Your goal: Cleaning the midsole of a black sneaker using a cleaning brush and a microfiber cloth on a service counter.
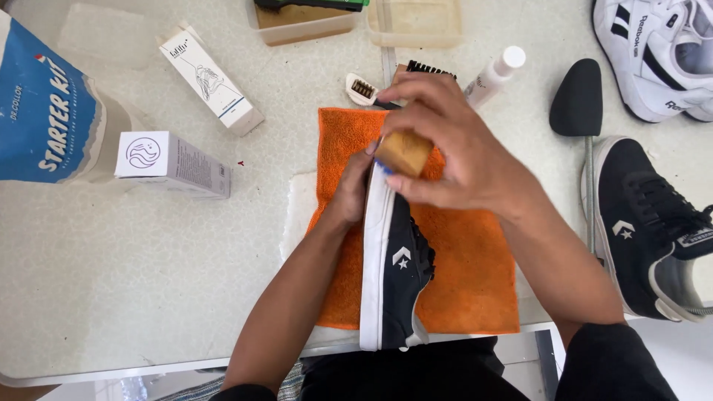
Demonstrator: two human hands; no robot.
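Note:
A black sneaker with a white sole lies on its side on an orange towel, toe pointing away from me. My left hand grips the sneaker near the toe from the sole side. My right hand is closed around a wooden-backed brush with blue bristles, pressed against the white rubber edge at the toe. The brush's bristles are mostly hidden by the shoe and my fingers.
A second black sneaker with a black shoe tree sits at right, a white sneaker behind it. Two white boxes, a blue-and-white bag, small brushes, a white bottle and plastic trays lie around.

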